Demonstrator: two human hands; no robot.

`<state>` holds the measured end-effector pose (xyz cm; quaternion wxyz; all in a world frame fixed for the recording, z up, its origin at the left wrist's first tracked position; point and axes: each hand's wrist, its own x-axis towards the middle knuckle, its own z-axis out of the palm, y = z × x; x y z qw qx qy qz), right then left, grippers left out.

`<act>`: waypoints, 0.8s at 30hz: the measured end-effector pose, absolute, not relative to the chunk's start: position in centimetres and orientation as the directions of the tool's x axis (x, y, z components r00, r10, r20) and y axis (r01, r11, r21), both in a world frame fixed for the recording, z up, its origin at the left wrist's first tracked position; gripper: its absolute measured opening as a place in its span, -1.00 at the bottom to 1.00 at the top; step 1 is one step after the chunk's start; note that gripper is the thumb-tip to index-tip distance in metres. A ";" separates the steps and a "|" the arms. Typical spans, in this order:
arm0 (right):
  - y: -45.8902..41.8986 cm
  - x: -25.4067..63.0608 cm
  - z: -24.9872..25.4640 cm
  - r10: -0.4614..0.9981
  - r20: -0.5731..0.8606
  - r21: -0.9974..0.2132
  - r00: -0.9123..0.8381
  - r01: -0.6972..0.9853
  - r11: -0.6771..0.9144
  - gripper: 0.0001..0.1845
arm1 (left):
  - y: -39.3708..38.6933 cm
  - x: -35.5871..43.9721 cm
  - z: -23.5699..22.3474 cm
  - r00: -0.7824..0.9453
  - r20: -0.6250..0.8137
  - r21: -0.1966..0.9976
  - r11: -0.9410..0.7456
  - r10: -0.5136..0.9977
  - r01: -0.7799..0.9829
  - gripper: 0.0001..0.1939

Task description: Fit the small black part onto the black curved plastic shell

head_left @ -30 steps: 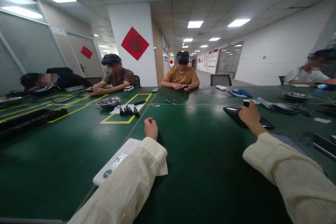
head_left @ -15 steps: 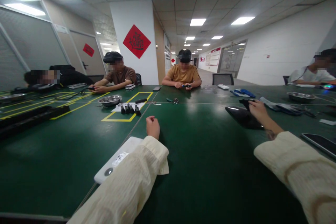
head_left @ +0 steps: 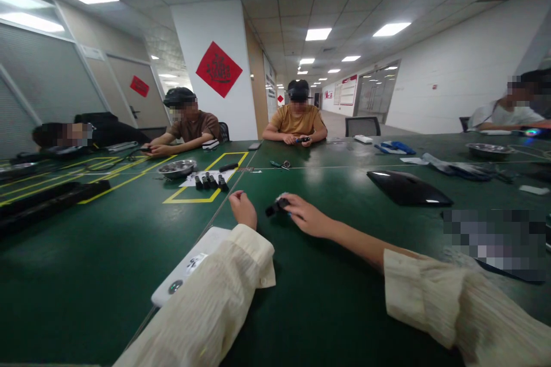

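My right hand grips a small black part above the green table, just right of my left hand. The part's exact kind is not clear. Curled into a loose fist, my left hand rests near the seam in the table; whatever its fingers may hold is hidden. A white slab-like device with a sticker and a round dark spot lies partly under my left sleeve. Beyond my left hand, several short black cylindrical parts stand on white paper inside a yellow taped outline.
A glossy black panel lies at the right. Farther back are a metal bowl, green-handled pliers, a blue item and plastic bags. Several people sit around the table. A long black tray lies at the left.
My right hand has come from over the black panel at the right to beside my left hand, bringing the small black part. The left hand stays almost still.
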<state>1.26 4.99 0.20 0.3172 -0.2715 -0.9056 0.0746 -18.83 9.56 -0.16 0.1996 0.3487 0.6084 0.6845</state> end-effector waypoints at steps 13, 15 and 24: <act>6.2 10.7 3.2 0.840 0.524 -0.180 -0.142 0.946 0.272 -0.48 | 8.8 -18.4 0.6 -0.670 0.303 0.953 -0.233 0.678 0.195 -0.92; 7.9 15.3 3.3 0.886 0.456 -0.125 0.084 0.992 -0.029 -0.38 | 8.7 -18.3 0.7 -0.671 0.304 0.952 -0.238 0.676 0.191 -0.92; 9.0 29.0 0.2 0.829 0.114 -0.145 0.547 0.835 -0.531 0.08 | 8.9 -18.3 0.6 -0.672 0.309 0.950 -0.252 0.673 0.184 -0.92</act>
